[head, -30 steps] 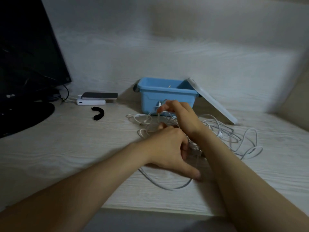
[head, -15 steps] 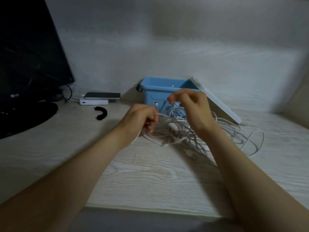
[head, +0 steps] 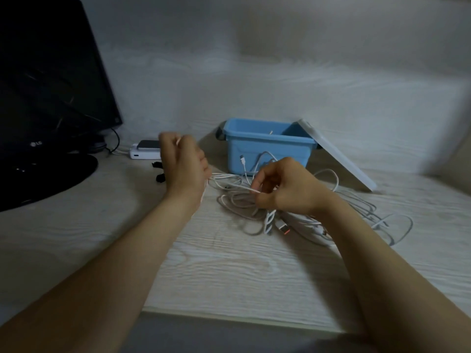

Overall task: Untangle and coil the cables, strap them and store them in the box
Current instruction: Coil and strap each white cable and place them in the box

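A: Where do the cables (head: 237, 203) lie?
B: In a loose white tangle on the desk (head: 229, 271), just in front of the blue box (head: 267, 151). Some loops trail off to the box's right, and one plug end stands up before its front wall.
A: And the person's left hand (head: 182, 164)?
B: It is held up in front and to the left of the box, its fingers curled into a fist round a white strand that runs down into the tangle.
A: The right hand (head: 288, 191)?
B: It is directly in front of the box, over the tangle. Thumb and forefinger pinch a thin strand, and the other fingers are loosely curled.
A: Is the box open?
B: Yes. Its white lid (head: 339, 156) leans against the box's right side.
A: Anything else?
B: Left of the box lies a black strap (head: 160, 178), partly hidden by the left hand. Beside it there is a white power bank (head: 144, 156) with a phone (head: 149, 144) on top. A dark monitor (head: 51, 98) stands farther left.
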`<control>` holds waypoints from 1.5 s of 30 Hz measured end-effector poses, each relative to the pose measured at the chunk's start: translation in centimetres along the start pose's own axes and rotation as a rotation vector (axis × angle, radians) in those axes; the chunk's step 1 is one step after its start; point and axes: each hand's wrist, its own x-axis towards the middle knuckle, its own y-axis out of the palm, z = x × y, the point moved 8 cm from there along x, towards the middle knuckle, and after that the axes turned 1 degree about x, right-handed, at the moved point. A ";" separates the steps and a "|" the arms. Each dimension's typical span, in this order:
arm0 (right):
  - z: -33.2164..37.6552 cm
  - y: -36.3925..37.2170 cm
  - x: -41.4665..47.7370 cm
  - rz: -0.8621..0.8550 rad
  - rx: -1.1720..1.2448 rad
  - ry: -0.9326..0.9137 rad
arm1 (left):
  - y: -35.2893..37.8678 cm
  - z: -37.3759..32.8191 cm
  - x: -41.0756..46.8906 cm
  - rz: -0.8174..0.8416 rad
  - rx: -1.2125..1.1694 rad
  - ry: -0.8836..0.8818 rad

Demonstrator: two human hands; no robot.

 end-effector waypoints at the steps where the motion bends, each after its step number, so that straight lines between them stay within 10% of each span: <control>1: 0.2 0.2 -0.1 0.026 -0.022 -0.003 | -0.1 -1.7 -0.7 0.001 0.205 0.211; 6: -0.1 -0.4 -0.3 0.026 -0.081 -0.002 | 4.1 -3.6 -5.0 0.379 1.059 0.825; 16: -0.4 -2.6 -0.3 -0.219 0.126 -0.043 | 4.9 0.7 -5.4 0.824 1.296 0.769; 24: -2.0 -4.5 -0.4 -0.395 0.181 0.055 | 0.7 -2.2 -1.3 0.123 1.035 0.627; 31: -1.7 -3.9 -0.4 -0.375 -0.168 0.111 | 2.4 2.3 -1.2 0.241 -0.101 -0.355; 34: -1.2 -3.3 -0.5 -0.351 -0.229 0.128 | 3.6 2.1 -2.4 0.396 -0.242 -0.451; 42: -1.6 -4.5 -0.8 -0.514 -0.242 0.056 | 3.9 -0.2 -3.5 0.603 0.844 0.403; 45: -1.4 -5.6 -1.5 -0.621 -0.248 0.068 | 3.8 0.8 -4.7 0.746 1.291 0.426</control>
